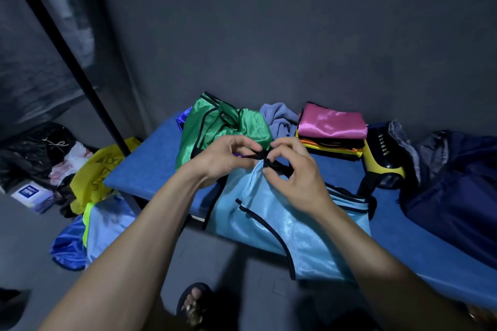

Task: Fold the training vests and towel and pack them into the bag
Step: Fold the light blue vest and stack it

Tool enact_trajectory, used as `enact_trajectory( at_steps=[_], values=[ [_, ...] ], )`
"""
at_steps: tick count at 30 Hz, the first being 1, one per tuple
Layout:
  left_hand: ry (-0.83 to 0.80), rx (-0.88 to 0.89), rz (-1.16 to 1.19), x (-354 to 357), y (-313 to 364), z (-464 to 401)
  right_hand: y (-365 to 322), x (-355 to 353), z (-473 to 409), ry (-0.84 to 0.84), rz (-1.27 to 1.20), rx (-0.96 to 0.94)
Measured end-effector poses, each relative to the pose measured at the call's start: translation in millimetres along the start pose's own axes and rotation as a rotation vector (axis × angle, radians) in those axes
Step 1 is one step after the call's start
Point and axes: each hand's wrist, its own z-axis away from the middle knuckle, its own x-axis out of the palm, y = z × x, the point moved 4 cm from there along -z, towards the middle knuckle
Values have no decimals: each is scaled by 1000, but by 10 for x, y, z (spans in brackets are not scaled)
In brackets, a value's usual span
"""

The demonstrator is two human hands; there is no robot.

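Head view: both hands meet over the far end of the light blue vest [279, 212], which lies spread on the blue bench [150, 166] with its near part hanging over the front edge. The left hand [223, 158] and the right hand [293, 172] each pinch the vest's black ties [265, 160] between curled fingers and thumb, right where the ties bunch into what looks like a knot. My guess is that the knot is being worked loose so the vest can be folded flat.

The main risk is pulling the ends the wrong way and tightening the knot, since the ties are thin and dark and hard to read in this dim light. A hard tug could also drag the slippery vest further over the bench edge until it slides to the floor, where other vests [80, 234] already lie.

Just behind the hands, an unfolded green vest [223, 126] touches the working area, so its trim could be caught up with the ties. A crumpled grey-blue towel [279, 117] sits behind it, beside the folded stack topped by a pink vest [332, 123]. A wide sweep of the right elbow could topple that stack. The dark blue bag [454, 188] rests at the right end of the bench, well apart.
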Motion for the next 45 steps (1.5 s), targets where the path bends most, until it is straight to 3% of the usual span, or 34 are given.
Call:
enact_trajectory(
  at_steps=[9, 16, 20, 24, 40, 45],
  values=[
    [24, 204, -82, 124, 268, 115, -29, -152, -32, -83, -101, 45],
    [44, 238, -69, 159, 324, 170, -46, -210, -48, -90, -257, 95],
    [-52, 188, 6, 141, 314, 208, -28, -260, -72, -45, -244, 109],
    [-46, 158, -109, 102, 250, 219, 7, -307, -92, -1, -256, 131],
    [29, 384, -177, 229, 457, 250, -145, -379, -182, 50, -343, 150],
    [62, 435, -170, 240, 503, 249, -198, -387, -213, 44, -201, 92]
  ],
)
